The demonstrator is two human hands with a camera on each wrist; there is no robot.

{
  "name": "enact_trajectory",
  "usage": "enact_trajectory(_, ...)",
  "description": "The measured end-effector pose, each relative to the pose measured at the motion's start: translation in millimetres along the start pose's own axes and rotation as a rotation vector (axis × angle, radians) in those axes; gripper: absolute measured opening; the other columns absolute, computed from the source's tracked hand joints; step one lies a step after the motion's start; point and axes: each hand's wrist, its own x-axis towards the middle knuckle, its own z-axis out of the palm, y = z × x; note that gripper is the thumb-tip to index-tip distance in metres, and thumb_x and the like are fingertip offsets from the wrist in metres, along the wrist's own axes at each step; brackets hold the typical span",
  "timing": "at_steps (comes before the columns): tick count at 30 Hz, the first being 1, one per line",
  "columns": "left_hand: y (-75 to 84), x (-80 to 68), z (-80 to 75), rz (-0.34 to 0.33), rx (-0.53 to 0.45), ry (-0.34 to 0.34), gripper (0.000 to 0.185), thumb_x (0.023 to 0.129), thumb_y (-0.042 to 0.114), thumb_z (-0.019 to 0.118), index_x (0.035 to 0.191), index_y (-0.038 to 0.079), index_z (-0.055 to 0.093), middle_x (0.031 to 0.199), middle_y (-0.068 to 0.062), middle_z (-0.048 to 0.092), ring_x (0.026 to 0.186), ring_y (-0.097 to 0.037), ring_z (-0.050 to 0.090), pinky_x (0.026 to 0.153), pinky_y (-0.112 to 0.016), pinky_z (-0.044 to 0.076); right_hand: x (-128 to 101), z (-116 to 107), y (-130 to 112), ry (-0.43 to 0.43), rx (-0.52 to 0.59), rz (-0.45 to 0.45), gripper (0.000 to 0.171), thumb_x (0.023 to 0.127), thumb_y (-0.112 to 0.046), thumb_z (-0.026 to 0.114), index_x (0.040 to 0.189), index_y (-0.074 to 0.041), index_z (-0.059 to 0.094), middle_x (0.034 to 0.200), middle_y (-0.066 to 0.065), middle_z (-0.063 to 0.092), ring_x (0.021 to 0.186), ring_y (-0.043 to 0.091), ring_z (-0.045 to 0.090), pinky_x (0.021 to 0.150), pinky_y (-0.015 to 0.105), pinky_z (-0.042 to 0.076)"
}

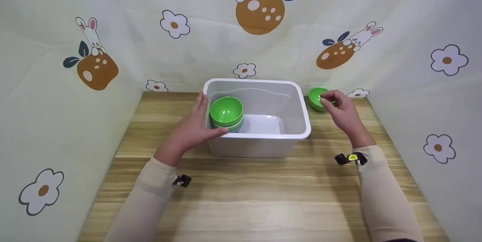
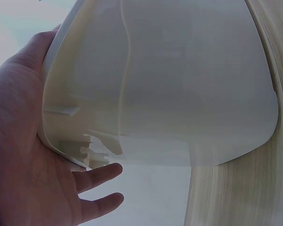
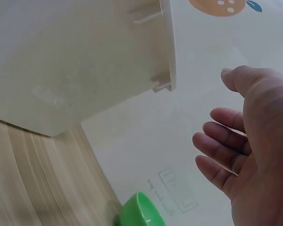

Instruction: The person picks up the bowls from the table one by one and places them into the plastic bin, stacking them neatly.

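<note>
Hands at white bin (image 1: pixel 260 136) on wood worktop (image 1: pixel 241 193). Left hand (image 1: pixel 192 129) flat vs bin's left wall, fingers (image 2: pixel 96 175) straight and slightly apart, thumb over near rim, steadying. Right hand (image 1: pixel 340 112) beside lone green bowl (image 1: pixel 317 98) at worktop's back edge, just right of bin; fingers (image 3: pixel 221 141) loosely curled, apart, near bowl's rim but contact unclear, nothing gripped yet. Stack of green bowls (image 1: pixel 226 113) inside bin, left side. Judgement: best to pinch rim w/ thumb inside, lift clear over bin wall, keep left hand bracing, nest level onto stack.
</note>
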Motion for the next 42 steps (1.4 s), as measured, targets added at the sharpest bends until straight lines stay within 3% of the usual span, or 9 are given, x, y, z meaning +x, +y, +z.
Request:
enact_trajectory(12, 1.7, -0.8, -1.5, -0.004, 0.014, -0.005, 0.152, 0.077, 0.092, 0.076, 0.178, 0.008, 0.0, 0.184, -0.004, -0.017, 0.165, -0.051, 0.018, 0.125, -0.071, 0.03, -7.9, -7.8, 20.5, 0.029, 0.012, 0.053, 0.031, 0.111, -0.011, 0.068, 0.128, 0.016, 0.069, 0.111, 0.0, 0.067, 0.097, 0.01, 0.061, 0.082, 0.016, 0.051)
enact_trajectory(20, 1.1, 0.3, -2.2, 0.0, 0.004, 0.002, 0.15, 0.078, 0.09, 0.077, 0.178, 0.009, 0.001, 0.185, -0.006, -0.015, 0.165, -0.051, 0.019, 0.125, -0.07, 0.031, 1.4, -9.7, 64.1, 0.055, 0.007, 0.108, 0.036, 0.113, -0.019, 0.067, 0.132, 0.012, 0.069, 0.108, -0.005, 0.068, 0.092, 0.006, 0.062, 0.081, 0.019, 0.054)
enact_trajectory(26, -1.5, 1.6, -0.6, 0.005, 0.022, -0.003, 0.149, 0.079, 0.091, 0.074, 0.178, 0.008, 0.001, 0.185, -0.009, -0.014, 0.162, -0.053, 0.024, 0.125, -0.069, 0.034, 8.2, -4.5, 83.5, 0.155, -0.028, 0.183, 0.049, 0.109, -0.034, 0.073, 0.134, 0.008, 0.067, 0.117, 0.01, 0.07, 0.103, 0.014, 0.063, 0.084, 0.019, 0.052)
enact_trajectory(31, -1.6, 1.2, -0.9, 0.003, 0.027, -0.001, 0.149, 0.079, 0.092, 0.074, 0.178, 0.007, 0.001, 0.185, -0.008, -0.015, 0.163, -0.053, 0.023, 0.124, -0.071, 0.034, 15.4, 4.1, 98.6, 0.215, -0.054, 0.239, 0.067, 0.106, -0.036, 0.078, 0.146, 0.012, 0.054, 0.141, 0.03, 0.059, 0.125, 0.033, 0.059, 0.1, 0.03, 0.049)
enact_trajectory(37, -0.8, 0.4, -0.8, 0.003, 0.017, 0.003, 0.148, 0.08, 0.089, 0.076, 0.178, 0.008, 0.002, 0.185, -0.006, -0.016, 0.164, -0.052, 0.022, 0.124, -0.071, 0.033, 23.1, 13.1, 119.9, 0.213, -0.061, 0.327, 0.097, 0.101, -0.044, 0.082, 0.162, 0.011, 0.03, 0.16, 0.035, 0.036, 0.147, 0.049, 0.042, 0.124, 0.056, 0.038)
enact_trajectory(42, -1.3, -0.1, 0.1, -0.003, 0.014, 0.001, 0.148, 0.079, 0.089, 0.077, 0.178, 0.01, 0.001, 0.184, -0.005, -0.016, 0.164, -0.052, 0.019, 0.125, -0.071, 0.031, 30.9, 20.9, 132.8, 0.162, -0.095, 0.433, 0.121, 0.098, -0.054, 0.083, 0.172, 0.006, 0.008, 0.171, 0.035, 0.018, 0.159, 0.047, 0.029, 0.134, 0.054, 0.024)
